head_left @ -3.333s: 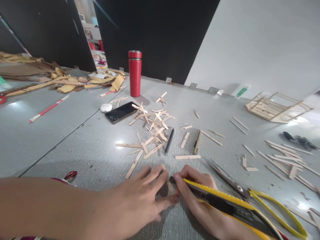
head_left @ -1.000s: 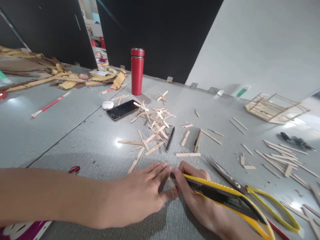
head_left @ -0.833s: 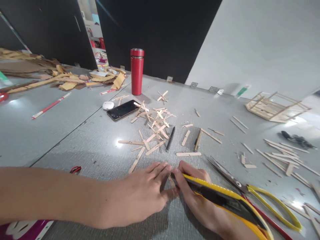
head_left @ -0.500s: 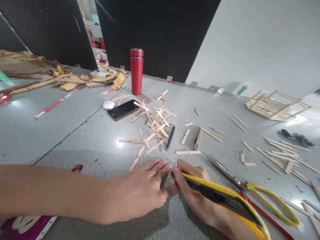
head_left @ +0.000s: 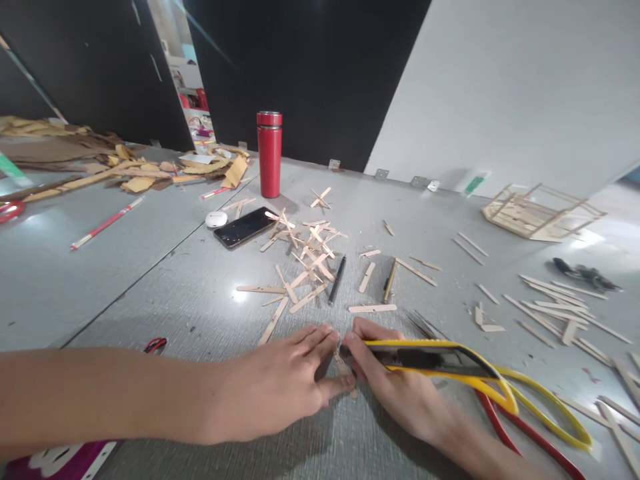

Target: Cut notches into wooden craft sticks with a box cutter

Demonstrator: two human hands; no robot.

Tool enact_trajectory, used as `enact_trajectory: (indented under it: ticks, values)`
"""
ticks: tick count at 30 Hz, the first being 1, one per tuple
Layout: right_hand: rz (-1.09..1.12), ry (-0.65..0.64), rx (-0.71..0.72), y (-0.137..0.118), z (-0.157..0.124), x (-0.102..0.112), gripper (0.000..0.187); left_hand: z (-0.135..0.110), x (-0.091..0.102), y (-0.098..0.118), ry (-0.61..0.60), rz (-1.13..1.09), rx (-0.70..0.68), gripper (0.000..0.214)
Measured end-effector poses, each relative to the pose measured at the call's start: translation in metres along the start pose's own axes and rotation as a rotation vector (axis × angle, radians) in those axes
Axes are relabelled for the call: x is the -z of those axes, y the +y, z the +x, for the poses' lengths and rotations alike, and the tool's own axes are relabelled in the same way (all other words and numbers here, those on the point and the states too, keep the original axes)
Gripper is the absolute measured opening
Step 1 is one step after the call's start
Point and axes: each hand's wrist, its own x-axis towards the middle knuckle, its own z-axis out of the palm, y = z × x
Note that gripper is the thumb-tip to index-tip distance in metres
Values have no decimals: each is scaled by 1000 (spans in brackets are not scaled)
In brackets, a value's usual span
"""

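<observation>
On the grey table (head_left: 50, 287), nearer the near edge than the far one, the left hand (head_left: 283, 380) lies palm down, fingers nearly straight and close together, thumb set apart by a narrow gap. Its fingertips and thumb touch a wooden stick. The right hand (head_left: 393, 383) is closed around a yellow-and-black cutter (head_left: 440, 358), whose handle slants toward the table's near right corner. The wooden stick (head_left: 342, 365) is small, pale and flat on the table between the two hands, its near end poking out past the left thumb. The right fingers hide the cutter's blade; the stick's far end and any cuts in it are hard to make out.
</observation>
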Motion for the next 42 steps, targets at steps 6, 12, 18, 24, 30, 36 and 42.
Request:
enact_trajectory:
  ticks: [6,12,18,24,30,36,42]
  values:
    - [272,-145,-195,-2,-5,18,33,1,7,-2,-9,-78,2,61]
    - [275,3,-361,-10,3,29,19,0,10,-1,-85,-121,23,69]
    - [436,92,-494,-12,14,42,28,-2,10,-1,-82,-114,18,62]
    - [428,292,-441,-14,15,69,32,-3,6,0,-69,-98,-9,71]
    - [256,407,-364,-21,17,77,26,-3,2,0,-75,-96,12,73]
    - [-187,328,-314,-9,13,82,22,-2,6,0,-86,-94,1,67]
    - [-287,169,-283,19,21,83,18,-1,8,0,-118,-104,12,66]
